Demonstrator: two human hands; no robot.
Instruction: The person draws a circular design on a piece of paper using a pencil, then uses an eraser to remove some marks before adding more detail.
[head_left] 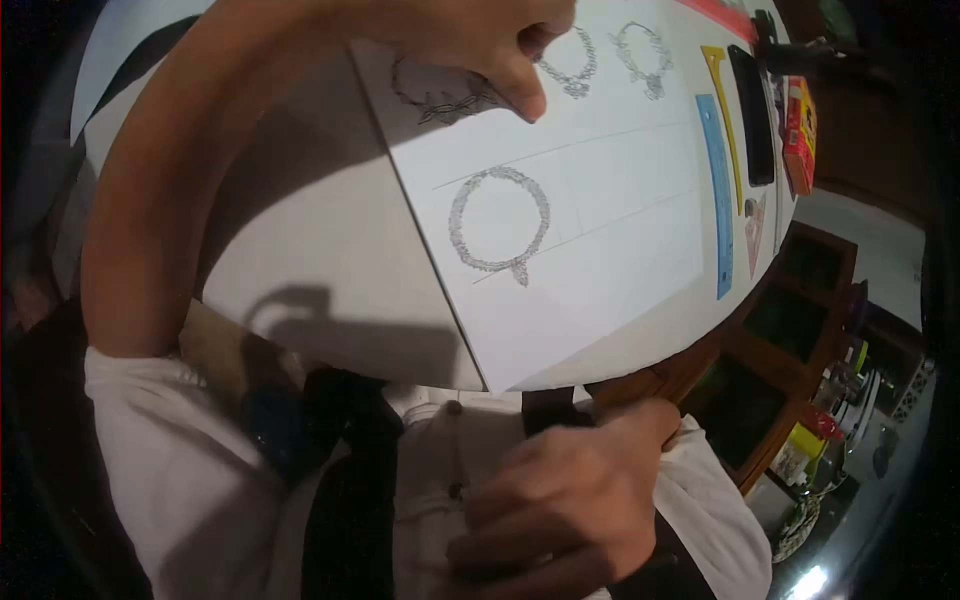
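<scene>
A white drawing sheet (590,290) lies on the table, with a pencil-drawn beaded ring and small pendant (500,220) between faint ruled lines. My left hand (500,50) reaches across from the left and rests a stretched digit on the sheet, beside the upper row of drawn rings. The top edge of the view cuts off part of this hand; I see nothing held in it. In front of my chest, off the table, is my right hand (570,500). Its fingers are curled in and blurred, and whatever they may hold is hidden.
Along the table's right side lie a blue ruler (715,195), a yellow measuring strip (722,115), a black phone-like slab (752,115), a pink set square (756,230) and a red-yellow box (800,135). A wooden cabinet (770,330) stands beyond the table.
</scene>
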